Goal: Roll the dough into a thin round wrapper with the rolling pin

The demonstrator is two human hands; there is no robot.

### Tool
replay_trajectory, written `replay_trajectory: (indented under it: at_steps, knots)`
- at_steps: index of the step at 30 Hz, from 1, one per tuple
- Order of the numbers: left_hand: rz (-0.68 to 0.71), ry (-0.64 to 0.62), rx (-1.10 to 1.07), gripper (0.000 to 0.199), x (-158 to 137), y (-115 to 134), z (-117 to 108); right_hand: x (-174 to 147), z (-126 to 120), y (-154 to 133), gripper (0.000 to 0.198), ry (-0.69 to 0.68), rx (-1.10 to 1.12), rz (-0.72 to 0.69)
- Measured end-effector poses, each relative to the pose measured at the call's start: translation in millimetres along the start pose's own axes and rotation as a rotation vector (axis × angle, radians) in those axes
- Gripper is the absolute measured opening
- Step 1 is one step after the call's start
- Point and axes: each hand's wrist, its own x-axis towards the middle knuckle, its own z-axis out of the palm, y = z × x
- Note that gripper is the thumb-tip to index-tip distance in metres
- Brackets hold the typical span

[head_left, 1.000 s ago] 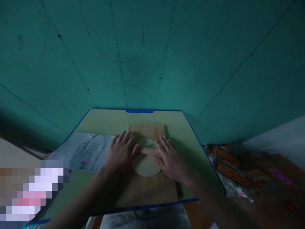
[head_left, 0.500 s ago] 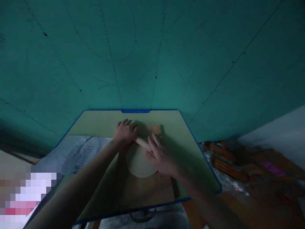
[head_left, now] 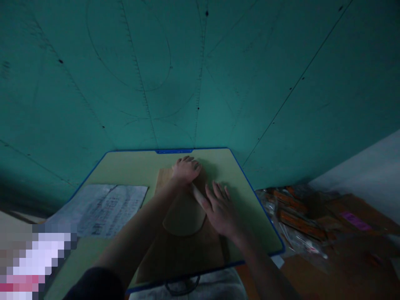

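A round, flat sheet of dough (head_left: 183,221) lies on a wooden board (head_left: 181,256), its far part covered by my left arm and the pin. Across the dough's right side, a thin pale rolling pin (head_left: 198,194) runs at a slant. My left hand (head_left: 186,170) is closed over the pin's far end, fingers bent and partly hidden. At the near end rests my right hand (head_left: 222,212), its thumb side against the pin and its fingers spread out past it. In dim light, the exact contact under both palms is hidden.
The board lies on a small pale table (head_left: 131,160) with a blue rim, against a green wall (head_left: 250,83). A printed paper sheet (head_left: 121,204) lies at left. Plastic-wrapped orange packages (head_left: 300,221) and a cardboard box (head_left: 365,212) are on the right.
My left hand has moved right along the board's far edge, and my right hand right and slightly nearer. The rolling pin has turned to a steeper slant. The view has shifted slightly.
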Motion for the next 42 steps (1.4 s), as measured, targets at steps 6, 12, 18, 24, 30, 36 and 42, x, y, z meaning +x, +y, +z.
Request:
replay_trajectory:
  at_steps: [6,12,18,24,30,36,42]
  knots:
    - [0.043,0.005,0.016,0.038,-26.4,-25.1,0.9,-6.7,5.2,-32.3,0.058,0.010,0.137,0.066]
    - [0.074,0.065,0.076,0.044,-118.0,-80.5,-9.5,-22.8,5.6,-63.3,0.062,0.061,0.154,-0.126]
    - [0.090,0.143,0.110,0.049,-181.1,-74.4,-14.2,32.7,7.2,-13.2,0.050,0.107,0.003,-0.005]
    - [-0.092,0.171,0.133,0.054,-140.8,-79.0,-12.3,132.7,-3.9,-2.4,0.037,0.000,-0.106,0.018]
    - [-0.051,0.091,0.121,0.042,-127.0,-86.3,-11.8,152.9,1.1,-5.0,0.038,-0.064,-0.117,-0.013]
    - [0.028,0.250,0.210,0.066,-204.6,-19.3,-8.1,74.8,1.6,19.4,0.052,-0.185,-0.056,-0.136]
    - [0.170,0.376,0.251,0.070,-247.8,7.1,-4.4,-2.8,-3.5,34.5,0.061,-0.108,0.033,-0.222]
